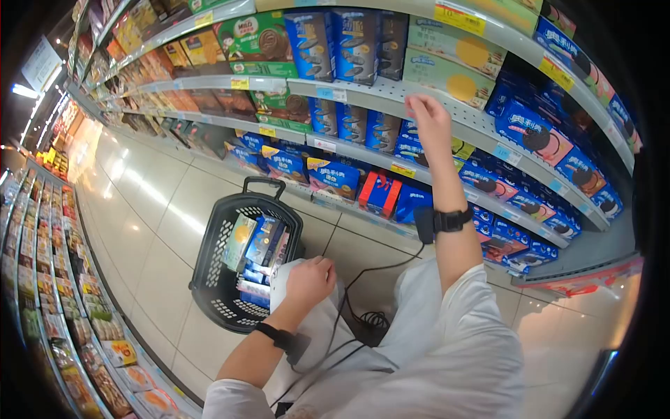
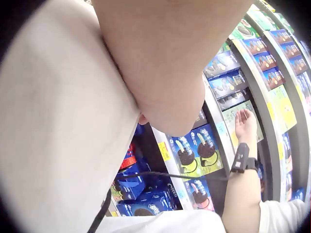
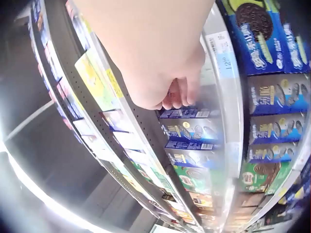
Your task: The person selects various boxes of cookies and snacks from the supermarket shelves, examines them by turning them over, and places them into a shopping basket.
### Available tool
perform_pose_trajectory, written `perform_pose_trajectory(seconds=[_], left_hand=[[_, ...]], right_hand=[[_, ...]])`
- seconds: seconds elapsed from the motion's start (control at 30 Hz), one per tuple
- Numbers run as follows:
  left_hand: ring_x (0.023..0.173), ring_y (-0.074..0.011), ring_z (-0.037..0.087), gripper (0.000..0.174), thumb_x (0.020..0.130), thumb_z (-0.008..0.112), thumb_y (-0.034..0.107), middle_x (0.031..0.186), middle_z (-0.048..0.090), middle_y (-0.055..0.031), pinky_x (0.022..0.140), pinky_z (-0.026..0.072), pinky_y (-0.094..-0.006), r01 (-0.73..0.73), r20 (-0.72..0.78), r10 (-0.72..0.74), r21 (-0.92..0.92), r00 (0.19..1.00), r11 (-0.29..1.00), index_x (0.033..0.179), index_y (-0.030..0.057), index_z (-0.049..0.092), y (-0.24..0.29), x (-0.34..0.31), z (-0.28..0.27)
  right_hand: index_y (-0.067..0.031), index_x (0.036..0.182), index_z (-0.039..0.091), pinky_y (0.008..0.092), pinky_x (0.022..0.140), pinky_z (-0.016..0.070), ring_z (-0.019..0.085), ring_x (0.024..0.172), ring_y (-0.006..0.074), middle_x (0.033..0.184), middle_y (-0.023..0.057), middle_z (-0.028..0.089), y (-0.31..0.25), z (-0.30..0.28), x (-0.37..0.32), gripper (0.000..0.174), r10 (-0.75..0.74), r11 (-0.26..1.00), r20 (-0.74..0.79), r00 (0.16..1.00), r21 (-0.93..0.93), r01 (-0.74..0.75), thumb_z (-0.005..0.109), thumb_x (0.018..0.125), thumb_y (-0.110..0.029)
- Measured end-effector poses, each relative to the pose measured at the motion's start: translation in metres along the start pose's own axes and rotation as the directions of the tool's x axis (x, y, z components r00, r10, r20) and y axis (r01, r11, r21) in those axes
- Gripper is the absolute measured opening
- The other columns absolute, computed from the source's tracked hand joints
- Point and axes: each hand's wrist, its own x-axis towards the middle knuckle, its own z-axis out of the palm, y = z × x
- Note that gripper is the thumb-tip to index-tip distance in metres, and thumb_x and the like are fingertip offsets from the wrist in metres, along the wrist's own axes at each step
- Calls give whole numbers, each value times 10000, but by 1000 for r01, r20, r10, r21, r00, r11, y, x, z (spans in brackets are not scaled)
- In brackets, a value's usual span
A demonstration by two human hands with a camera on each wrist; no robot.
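My right hand (image 1: 429,119) is raised in front of the middle shelf, its fingers loosely bent and nothing in them. Close behind it are a pale green biscuit box (image 1: 447,73) and blue boxes of thin biscuits (image 1: 356,45). In the right wrist view the hand (image 3: 170,82) hangs over a shelf edge near those blue boxes (image 3: 192,130). My left hand (image 1: 312,281) rests on my knee in light trousers, beside a dark shopping basket (image 1: 202,279). Inside the basket lie a green box (image 1: 241,241) and several blue packs (image 1: 264,241).
Lower shelves carry blue biscuit bags (image 1: 331,178) and a red box (image 1: 380,194). Yellow and blue price tags line the shelf edges. A black cable (image 1: 363,276) runs from the right wrist strap down to the tiled floor (image 1: 150,202). Another stocked shelf (image 1: 91,349) stands at left.
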Motion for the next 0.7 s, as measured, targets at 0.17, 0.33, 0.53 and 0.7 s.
perform_pose_trajectory(seconds=[0.17,0.33,0.53,0.7], left_hand=[[608,-270,606,36,753,617,130,688,603,-62,538,482,-379,-29,-5,29,-5,1000,1000,765,100,633,3,2,5],[597,-258,613,40,754,616,117,711,624,-61,535,484,-361,-34,10,34,6,999,999,778,102,644,5,7,1],[624,-246,622,48,748,613,106,751,643,-58,558,492,-346,29,105,-31,28,994,999,774,88,649,2,13,3],[632,-269,611,57,755,600,148,719,616,-62,577,494,-370,18,100,-20,21,995,1000,767,103,634,-4,13,7]], right_hand=[[-17,961,625,273,768,475,598,828,162,904,82,623,12,32,23,174,-256,943,-42,966,-231,240,614,837,-139],[-27,1010,599,351,854,464,572,985,274,1033,125,574,35,55,33,220,-312,901,-24,950,-324,288,609,815,-127],[36,1330,359,399,985,376,450,1193,381,1328,239,423,52,72,51,617,-464,669,3,886,-654,352,617,813,-180],[36,1348,321,434,953,381,455,1193,361,1314,260,426,59,84,59,700,-414,588,3,910,-762,270,635,789,-245]])
